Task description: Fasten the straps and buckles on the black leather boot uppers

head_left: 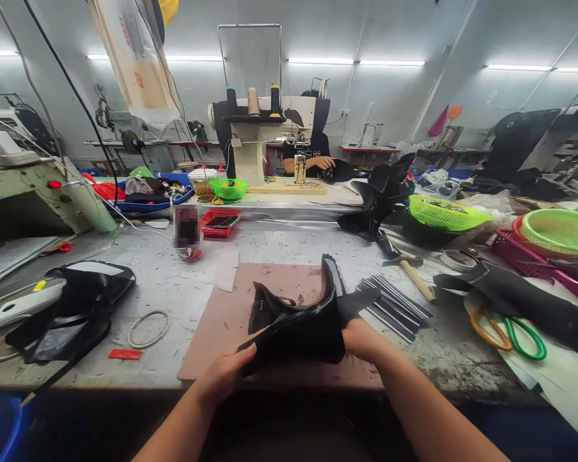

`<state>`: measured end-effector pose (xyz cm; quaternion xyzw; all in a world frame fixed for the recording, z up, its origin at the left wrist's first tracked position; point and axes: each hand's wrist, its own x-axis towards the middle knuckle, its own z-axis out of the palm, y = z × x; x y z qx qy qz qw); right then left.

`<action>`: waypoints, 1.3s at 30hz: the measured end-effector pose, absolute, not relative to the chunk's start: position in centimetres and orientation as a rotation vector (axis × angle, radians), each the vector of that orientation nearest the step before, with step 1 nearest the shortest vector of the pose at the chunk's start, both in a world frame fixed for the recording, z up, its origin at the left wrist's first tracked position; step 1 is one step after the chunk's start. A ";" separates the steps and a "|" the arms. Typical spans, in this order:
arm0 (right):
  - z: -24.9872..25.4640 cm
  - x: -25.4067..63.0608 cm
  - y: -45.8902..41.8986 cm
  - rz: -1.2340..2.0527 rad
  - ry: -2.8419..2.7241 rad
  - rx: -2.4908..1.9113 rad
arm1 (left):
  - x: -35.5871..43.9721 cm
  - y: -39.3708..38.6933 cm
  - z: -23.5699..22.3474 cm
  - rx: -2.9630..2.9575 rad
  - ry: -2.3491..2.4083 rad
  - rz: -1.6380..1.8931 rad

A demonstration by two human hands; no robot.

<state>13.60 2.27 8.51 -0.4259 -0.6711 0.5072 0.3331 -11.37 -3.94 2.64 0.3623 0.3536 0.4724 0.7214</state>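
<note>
I hold a black leather shoe upper (298, 321) over a pinkish-brown work mat (270, 282) at the near edge of the table. My left hand (226, 372) grips its lower left edge, thumb on top. My right hand (363, 339) is closed on its right side, the fingers hidden behind the leather. A stack of black strips (395, 305) lies on the table just right of the piece.
A hammer (409, 266), scissors with orange and green handles (508, 333), green baskets (446, 213) and more black uppers (380, 192) crowd the right side. Black pieces (72, 308) and a rubber band (148, 328) lie at left. Across the table a person sits at a sewing machine (264, 138).
</note>
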 end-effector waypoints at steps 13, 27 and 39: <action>8.3 13.2 4.3 1.599 -1.527 -1.142 | -10.8 -4.1 3.1 0.659 0.649 1.099; 6.3 12.5 5.7 1.556 -1.214 -1.291 | -11.3 -4.3 3.2 0.471 0.570 1.148; 7.9 13.2 3.5 1.657 -1.550 -1.024 | -10.9 -4.5 3.1 0.520 0.579 1.152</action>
